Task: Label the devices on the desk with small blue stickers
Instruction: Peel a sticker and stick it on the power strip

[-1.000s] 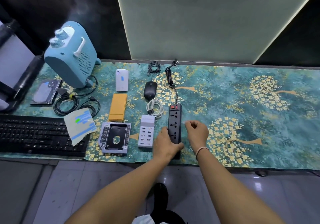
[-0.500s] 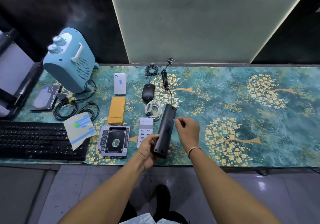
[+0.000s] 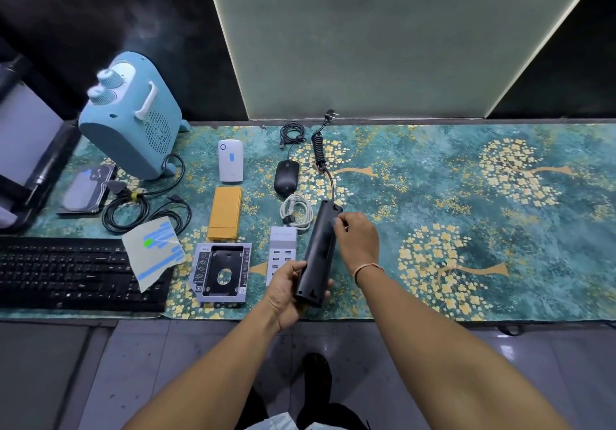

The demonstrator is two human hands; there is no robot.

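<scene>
My left hand (image 3: 287, 293) grips the near end of a black power strip (image 3: 319, 246), turned over so its plain back faces up. My right hand (image 3: 356, 241) pinches a small sticker against the strip's far end; the sticker is mostly hidden by my fingertips. The strip's coiled cord (image 3: 319, 153) runs to the back of the desk. A sticker sheet (image 3: 155, 251) with blue strips lies on the keyboard's right corner. The white power bank (image 3: 230, 160) carries a blue sticker.
A blue heater (image 3: 131, 116), hard drive (image 3: 86, 188), black cables (image 3: 140, 208), yellow case (image 3: 225, 218), drive caddy (image 3: 221, 271), white USB hub (image 3: 281, 249), white cable (image 3: 296, 211) and mouse (image 3: 286, 178) lie on the patterned mat (image 3: 466, 196). A black keyboard (image 3: 66, 271) sits at left.
The power strip was lying face up on the mat; my left hand has lifted and flipped it back-up. My right hand has moved with the sticker onto its far end.
</scene>
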